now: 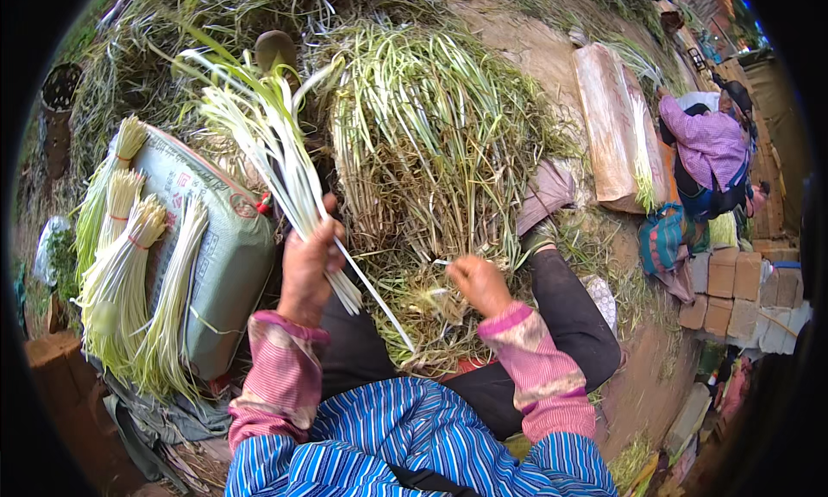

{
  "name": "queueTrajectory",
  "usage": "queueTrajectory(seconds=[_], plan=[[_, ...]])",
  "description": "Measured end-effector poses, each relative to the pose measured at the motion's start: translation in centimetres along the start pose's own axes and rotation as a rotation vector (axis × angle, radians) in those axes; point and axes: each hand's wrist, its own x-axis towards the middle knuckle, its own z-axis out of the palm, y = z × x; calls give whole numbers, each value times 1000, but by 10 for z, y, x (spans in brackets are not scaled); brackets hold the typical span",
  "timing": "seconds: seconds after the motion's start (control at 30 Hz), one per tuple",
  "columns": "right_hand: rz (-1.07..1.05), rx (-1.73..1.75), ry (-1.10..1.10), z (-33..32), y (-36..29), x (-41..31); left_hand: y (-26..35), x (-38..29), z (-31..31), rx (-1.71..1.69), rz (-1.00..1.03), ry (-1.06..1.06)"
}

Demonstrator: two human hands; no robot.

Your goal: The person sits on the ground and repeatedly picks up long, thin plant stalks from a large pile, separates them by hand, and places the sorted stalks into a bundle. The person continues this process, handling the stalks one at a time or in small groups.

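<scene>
My left hand (314, 271) grips a loose bunch of long white stalks with yellow-green leaves (275, 154), which look like blanched chives. The leafy ends fan up and away; one stalk (375, 293) slants down apart from the others. To the right, my right hand (480, 285) has its fingers pinched together, and a small white scrap (442, 262) juts from the fingertips. Beyond both hands lies a big heap of untrimmed stalks (420, 141), with brown, dirty lower ends towards me. Loose trimmings (433, 303) lie between my legs.
At left, several banded bundles (132, 258) and a bundle without a visible band (171, 296) rest on a stuffed woven sack (226, 258). A co-worker (708, 138) sits at right by a long wrapped block (611, 128) with stalks on it. Bricks (731, 277) are stacked nearby.
</scene>
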Motion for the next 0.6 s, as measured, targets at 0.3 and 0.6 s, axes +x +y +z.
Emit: queueTrajectory(seconds=[0.3, 0.6], plan=[[318, 268, 279, -3, 51, 81, -93, -18, -37, -103, -415, 28], [-146, 138, -245, 87, -29, -76, -55, -16, -53, -20, -263, 71]])
